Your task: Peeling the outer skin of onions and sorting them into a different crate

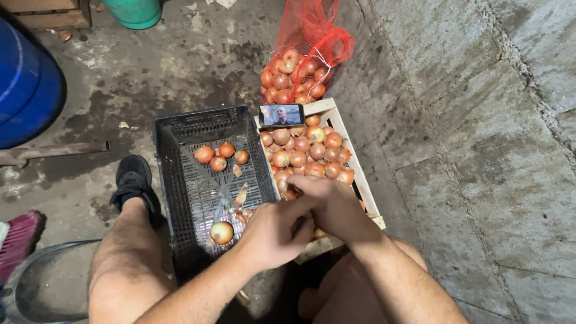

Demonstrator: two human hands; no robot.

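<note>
- A seated person's left hand [273, 231] and right hand [330, 207] meet over the near edge of a wooden crate [342, 129] of onions [303, 153]; the fingers curl together around something hidden between them, so what they clamp cannot be told.
- Left of it, a black plastic crate [174, 174] holds four onions and loose skins.
- The work looks like peeling or sorting, one onion at a time.
- The next move likely calls for a short carry left into the black crate.
- Far behind, a red mesh sack [303, 54] holds more.
</note>
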